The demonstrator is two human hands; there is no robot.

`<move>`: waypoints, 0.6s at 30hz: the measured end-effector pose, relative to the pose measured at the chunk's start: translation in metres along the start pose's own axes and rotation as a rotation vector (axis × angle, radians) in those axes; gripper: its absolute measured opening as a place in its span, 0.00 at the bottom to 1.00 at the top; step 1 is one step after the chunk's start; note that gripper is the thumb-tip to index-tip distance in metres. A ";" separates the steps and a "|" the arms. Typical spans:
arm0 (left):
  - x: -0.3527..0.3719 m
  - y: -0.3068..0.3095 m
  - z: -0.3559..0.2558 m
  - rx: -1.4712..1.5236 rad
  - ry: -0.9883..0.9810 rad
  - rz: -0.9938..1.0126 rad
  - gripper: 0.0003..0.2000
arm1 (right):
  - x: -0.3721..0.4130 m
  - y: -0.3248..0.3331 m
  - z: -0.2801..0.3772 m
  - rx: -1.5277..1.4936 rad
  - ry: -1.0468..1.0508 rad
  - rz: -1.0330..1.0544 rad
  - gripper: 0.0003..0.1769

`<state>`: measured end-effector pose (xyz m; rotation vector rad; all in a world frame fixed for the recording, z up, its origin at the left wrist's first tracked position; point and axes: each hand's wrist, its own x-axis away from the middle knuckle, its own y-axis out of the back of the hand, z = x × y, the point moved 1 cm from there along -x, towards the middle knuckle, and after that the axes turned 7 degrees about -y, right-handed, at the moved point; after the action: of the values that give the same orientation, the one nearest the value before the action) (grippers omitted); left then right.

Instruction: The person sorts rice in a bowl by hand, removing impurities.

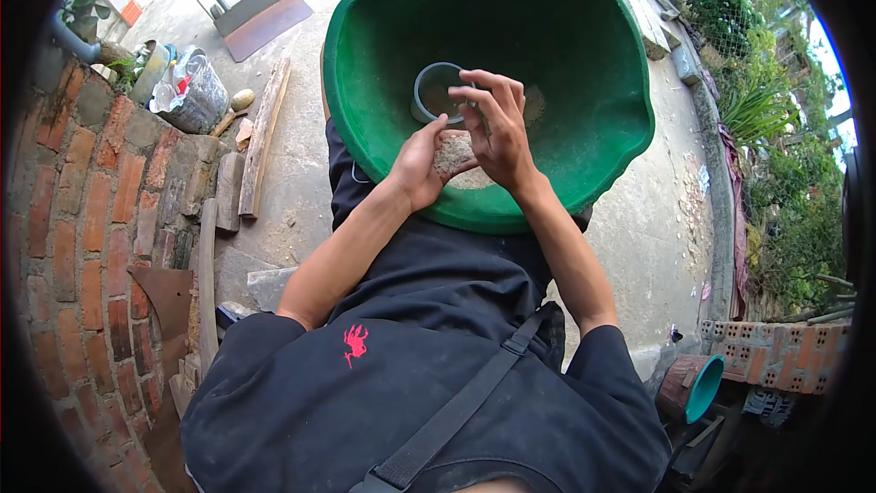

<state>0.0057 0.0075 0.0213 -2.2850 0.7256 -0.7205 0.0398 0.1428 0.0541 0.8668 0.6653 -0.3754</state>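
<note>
A large green tub (584,164) with a curved, uneven rim rests over my lap. My left hand (420,166) is low inside it, palm up and cupped, with a small heap of pale, grain-like material (450,155) in it. Just above and to the right is my right hand (502,128), its fingers bent and spread, with nothing visible held in them. Behind the hands a round container (427,116) with a grey-blue rim stands in the tub, partly covered by my right fingers. More pale grains (473,180) lie on the tub's bottom.
On the left are a brick wall (96,201), wooden planks (266,137) and a stained bucket (196,91). A hand truck (260,14) stands farther back on the concrete (292,173). Plants and a low curb (725,192) line the right, with a pot (684,388) below.
</note>
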 end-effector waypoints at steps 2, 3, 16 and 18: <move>-0.006 0.005 0.004 0.019 0.004 0.012 0.20 | -0.001 0.000 -0.002 0.095 0.020 -0.006 0.19; -0.005 0.003 0.002 0.039 0.004 0.021 0.18 | 0.001 -0.001 -0.002 0.131 0.011 0.036 0.20; -0.004 0.008 0.000 0.058 -0.055 -0.076 0.18 | 0.020 0.006 0.001 0.067 -0.008 0.408 0.11; -0.007 0.012 0.002 0.037 -0.055 -0.056 0.17 | 0.020 0.004 0.000 0.058 -0.012 0.422 0.10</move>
<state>-0.0017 0.0054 0.0095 -2.2901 0.6199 -0.6887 0.0566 0.1446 0.0434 1.0325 0.4462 -0.0201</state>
